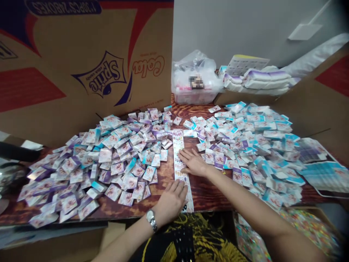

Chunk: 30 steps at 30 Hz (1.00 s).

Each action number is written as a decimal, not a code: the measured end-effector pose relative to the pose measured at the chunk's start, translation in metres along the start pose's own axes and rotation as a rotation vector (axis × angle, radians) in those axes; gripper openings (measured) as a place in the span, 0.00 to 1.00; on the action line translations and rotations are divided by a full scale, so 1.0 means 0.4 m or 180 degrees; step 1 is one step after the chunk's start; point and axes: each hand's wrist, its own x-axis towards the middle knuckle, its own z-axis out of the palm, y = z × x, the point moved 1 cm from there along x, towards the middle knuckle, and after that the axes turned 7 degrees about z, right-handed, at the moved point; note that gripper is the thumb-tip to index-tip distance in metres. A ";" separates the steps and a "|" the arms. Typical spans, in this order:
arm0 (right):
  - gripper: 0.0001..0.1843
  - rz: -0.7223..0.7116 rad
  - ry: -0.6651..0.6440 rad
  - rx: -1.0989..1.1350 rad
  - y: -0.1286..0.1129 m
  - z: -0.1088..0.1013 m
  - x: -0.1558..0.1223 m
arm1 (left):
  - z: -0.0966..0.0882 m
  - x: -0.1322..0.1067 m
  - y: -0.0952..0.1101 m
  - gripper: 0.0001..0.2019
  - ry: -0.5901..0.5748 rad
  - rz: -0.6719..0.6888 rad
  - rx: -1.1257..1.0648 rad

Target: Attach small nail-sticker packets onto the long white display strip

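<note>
A long white strip (178, 137) with rows of small coloured round pictures, seemingly stickers, lies flat on the dark wood-grain table and points away from me. My left hand (172, 198), with a silver watch at the wrist, lies palm down over its near part. Farther along, my right hand (194, 163) rests flat with its fingers stretched across the strip from the right. Both hands are open and hold nothing. Small boxes printed with hands form a heap on the left (114, 156). Flatter-looking blue and purple boxes (253, 145) are piled on the right.
A large cardboard carton (68, 72) stands behind the left heap. At the back are a plastic-bagged tub (195, 96) and bundled packs (267, 78) in a box. Bags of colourful pieces (305, 225) sit below the table's right front edge.
</note>
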 end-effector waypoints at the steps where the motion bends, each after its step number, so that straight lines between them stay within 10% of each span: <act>1: 0.35 -0.0018 0.0010 -0.0002 -0.002 0.006 0.002 | 0.024 0.000 0.003 0.19 -0.0058 -0.0027 -0.0035; 7: 0.16 0.0121 0.0450 0.0087 -0.030 0.004 -0.023 | -0.008 0.001 -0.009 0.15 0.0055 -0.0375 -0.1207; 12: 0.17 -0.0005 0.1100 0.0524 -0.078 -0.127 -0.113 | -0.077 0.013 -0.004 0.28 0.0347 -0.2280 -0.4861; 16: 0.19 -0.0923 0.0667 0.1149 -0.155 -0.236 -0.206 | -0.116 0.046 -0.021 0.26 0.0949 -0.2600 -0.6848; 19: 0.19 -0.1141 0.0219 0.1641 -0.193 -0.271 -0.241 | -0.125 0.065 -0.036 0.19 0.1287 -0.2786 -0.6783; 22: 0.17 -0.0518 0.0608 0.1940 -0.187 -0.278 -0.231 | -0.124 0.066 -0.035 0.19 0.1478 -0.2702 -0.6328; 30: 0.14 0.0655 0.1360 0.2075 -0.133 -0.231 -0.138 | -0.137 0.023 -0.026 0.20 0.0867 -0.1641 -0.4934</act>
